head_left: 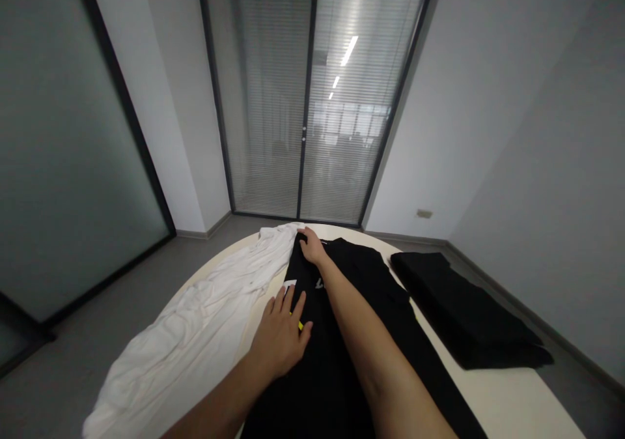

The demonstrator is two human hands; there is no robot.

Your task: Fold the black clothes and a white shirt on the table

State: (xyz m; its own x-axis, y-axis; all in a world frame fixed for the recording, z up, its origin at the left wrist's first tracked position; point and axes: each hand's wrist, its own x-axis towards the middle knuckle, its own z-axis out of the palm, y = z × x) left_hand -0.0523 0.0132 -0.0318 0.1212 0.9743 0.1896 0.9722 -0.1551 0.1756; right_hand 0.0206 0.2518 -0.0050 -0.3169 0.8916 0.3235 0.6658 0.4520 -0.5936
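A black T-shirt [317, 367] lies spread over the table in front of me, with white and yellow print partly hidden by my hands. My left hand [280, 331] rests on its left side, palm down, fingers spread. Farther off, my right hand [311, 247] reaches to the shirt's far left corner near the neckline, its thumb and fingers closed on the black fabric. Just left of that corner lies a rumpled heap of white cloth [195, 335], its far end close to my right fingertips.
The pale table [517, 400] has a rounded far edge. On its right side sits a stack of folded black clothing [469, 315]. Beyond the table stand glass doors [303, 100] with blinds, and a wall socket [424, 213] is on the right wall.
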